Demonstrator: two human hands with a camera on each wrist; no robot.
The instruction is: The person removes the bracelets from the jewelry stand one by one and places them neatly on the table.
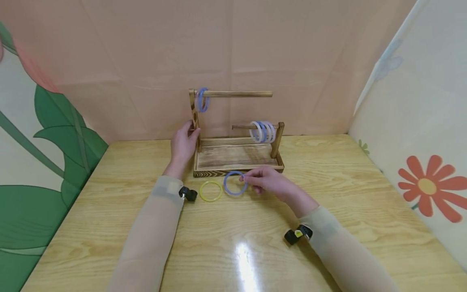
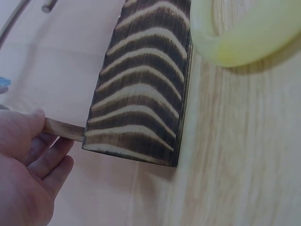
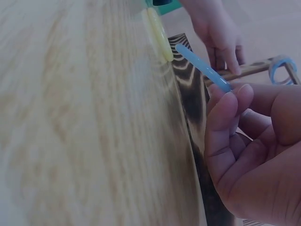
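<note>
A blue ring (image 1: 234, 183) is pinched at its edge by the right hand (image 1: 265, 180), just in front of the wooden rack (image 1: 237, 156), whose tall post is gripped by the left hand (image 1: 183, 144). Several rings (image 1: 262, 131) are already hung on the two rods; the blue one and a yellow ring (image 1: 211, 191) lying flat on the table (image 1: 365, 190) are judged left to hang.

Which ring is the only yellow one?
The yellow ring lying flat on the table, left of the blue ring that the right hand pinches. The rings hanging on the wooden rack are blue or whitish.
</note>
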